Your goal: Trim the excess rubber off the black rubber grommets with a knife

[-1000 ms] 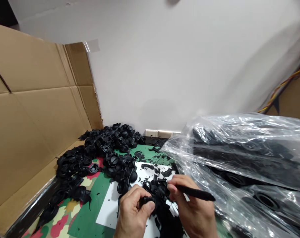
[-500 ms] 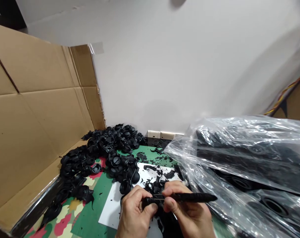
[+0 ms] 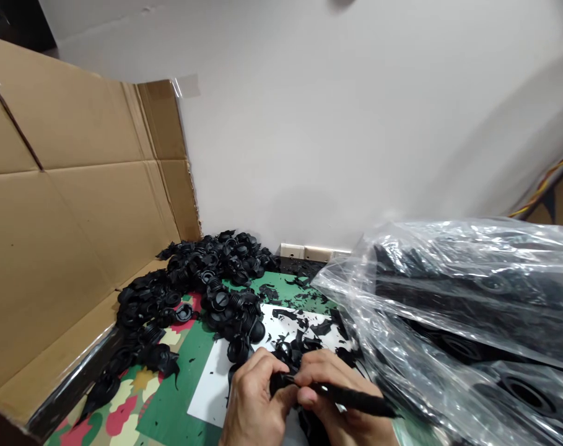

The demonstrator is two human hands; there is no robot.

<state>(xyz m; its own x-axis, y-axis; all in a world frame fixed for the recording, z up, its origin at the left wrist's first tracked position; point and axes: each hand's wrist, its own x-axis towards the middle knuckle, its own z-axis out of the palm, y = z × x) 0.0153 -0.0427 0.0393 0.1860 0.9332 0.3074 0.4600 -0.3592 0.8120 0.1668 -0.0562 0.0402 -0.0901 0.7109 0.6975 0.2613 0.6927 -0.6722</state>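
Observation:
My left hand (image 3: 257,399) is closed on a small black rubber part (image 3: 280,381), pinched between thumb and fingers. Close against it, my right hand (image 3: 339,396) grips a slim black-handled tool (image 3: 355,398) like a pen. The handle slants down to the right, and its working end is hidden at the fingertips by the rubber part. Under both hands lies a white sheet (image 3: 207,396) strewn with black scraps (image 3: 285,314). A heap of ribbed, round black rubber parts (image 3: 220,300) spreads beyond and left of my left hand.
On the left stands a cardboard panel (image 3: 90,204), with a white wall (image 3: 332,124) behind the work surface. Clear plastic bags (image 3: 448,266) with large black parts crowd the right. A green mat (image 3: 172,396) lies over a camouflage-patterned sheet (image 3: 121,418). White sockets (image 3: 316,254) line the wall's foot.
My right hand has moved left against my left hand, and the tool's handle now tilts lower at its right end. The thin metal shaft seen earlier is now hidden. The view shifted slightly.

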